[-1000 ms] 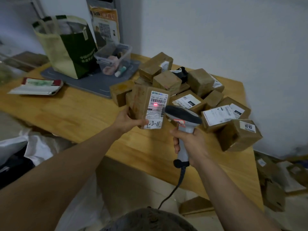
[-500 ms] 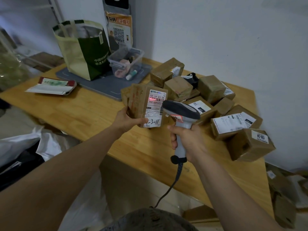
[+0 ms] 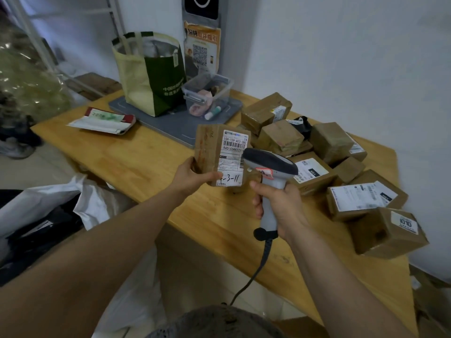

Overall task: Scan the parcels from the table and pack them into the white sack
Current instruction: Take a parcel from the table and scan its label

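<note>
- Wooden table [image 3: 151,167]: we record one, light-toned, set against the white wall and bearing everything listed below.
- White sack [image 3: 92,206]: we note it off the table's near-left edge, mouth open, dark contents partly visible inside.
- Green and cream tote bag [image 3: 151,74]: upright on a grey mat [image 3: 170,123] at the table's far side, beside a clear plastic bin [image 3: 207,93].
- Pile of brown parcels [image 3: 329,172]: we count roughly ten taped boxes heaped on the table's right half, several with white labels.
- Held parcel [image 3: 220,154]: upright above the table, label toward us, handwritten "-3-11" at the bottom.
- Barcode scanner [image 3: 269,167]: dark head, grey handle, coiled cable hanging down; head just beside the held parcel's label.
- Left hand [image 3: 192,176]: clamped on the held parcel's lower-left corner.
- Right hand [image 3: 280,203]: wrapped tight round the scanner handle.
</note>
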Motion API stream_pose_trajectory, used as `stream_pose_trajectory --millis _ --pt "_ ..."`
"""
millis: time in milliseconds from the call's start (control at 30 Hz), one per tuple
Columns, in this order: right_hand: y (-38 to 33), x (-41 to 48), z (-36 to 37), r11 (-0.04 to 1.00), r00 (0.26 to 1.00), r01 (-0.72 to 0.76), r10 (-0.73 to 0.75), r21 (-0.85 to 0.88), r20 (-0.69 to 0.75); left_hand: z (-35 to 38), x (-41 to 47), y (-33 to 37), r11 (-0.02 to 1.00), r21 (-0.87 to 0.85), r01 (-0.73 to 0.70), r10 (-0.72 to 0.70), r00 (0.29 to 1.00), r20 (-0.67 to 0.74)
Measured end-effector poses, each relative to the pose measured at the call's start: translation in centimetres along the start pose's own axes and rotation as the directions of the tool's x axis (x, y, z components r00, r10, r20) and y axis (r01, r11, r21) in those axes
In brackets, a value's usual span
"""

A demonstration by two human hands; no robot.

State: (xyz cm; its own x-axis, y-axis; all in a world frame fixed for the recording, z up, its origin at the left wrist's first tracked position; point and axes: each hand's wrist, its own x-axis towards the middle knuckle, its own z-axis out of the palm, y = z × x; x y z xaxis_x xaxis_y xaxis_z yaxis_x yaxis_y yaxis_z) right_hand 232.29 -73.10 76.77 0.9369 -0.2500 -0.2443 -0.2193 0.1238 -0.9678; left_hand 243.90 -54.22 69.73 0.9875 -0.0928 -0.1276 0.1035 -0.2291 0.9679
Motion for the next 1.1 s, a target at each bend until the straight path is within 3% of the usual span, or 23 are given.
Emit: stream_pose_trajectory --millis 133,267,433,533,633,800,933,1100 --pt "0.3 0.7 3.1 0.999 0.996 -0.014 0.017 -0.031 0.091 -4.1 -1.5 -1.4 0.997 -0.073 -0.013 -0.009 0.959 -0.282" --pt "1.4 1.2 7.6 0.994 0.976 -0.072 0.087 -0.078 0.201 -10.9 -4.0 -4.2 0.999 0.024 0.034 -0.013 0.797 -0.604" --pt "3.4 1.4 13.4 0.978 0.933 -0.106 0.161 -0.18 0.322 -19.6 -8.3 -8.4 0.961 0.106 0.257 -0.061 0.567 -0.821" --pt "4.7 1.4 16.5 0.962 0.91 -0.122 0.206 -0.243 0.361 -24.0 -10.6 -10.9 0.892 0.119 0.437 -0.124 0.488 -0.864" --pt "5.8 1.6 19.2 0.945 0.888 -0.144 0.254 -0.295 0.382 -27.1 -12.5 -13.8 0.706 0.283 0.649 -0.176 0.548 -0.818" --pt "7.7 2.3 23.2 0.903 0.866 -0.189 0.339 -0.387 0.368 -28.7 -13.4 -18.9 0.514 0.511 0.689 -0.327 0.708 -0.626" --pt "10.7 3.0 26.8 0.808 0.782 -0.334 0.525 -0.486 0.335 -29.2 -13.5 -21.0 0.434 0.66 0.613 -0.417 0.786 -0.456" --pt "17.3 3.1 31.2 0.7 0.652 -0.537 0.698 -0.47 0.295 -32.2 -14.7 -22.3 0.443 0.673 0.593 -0.454 0.795 -0.401"
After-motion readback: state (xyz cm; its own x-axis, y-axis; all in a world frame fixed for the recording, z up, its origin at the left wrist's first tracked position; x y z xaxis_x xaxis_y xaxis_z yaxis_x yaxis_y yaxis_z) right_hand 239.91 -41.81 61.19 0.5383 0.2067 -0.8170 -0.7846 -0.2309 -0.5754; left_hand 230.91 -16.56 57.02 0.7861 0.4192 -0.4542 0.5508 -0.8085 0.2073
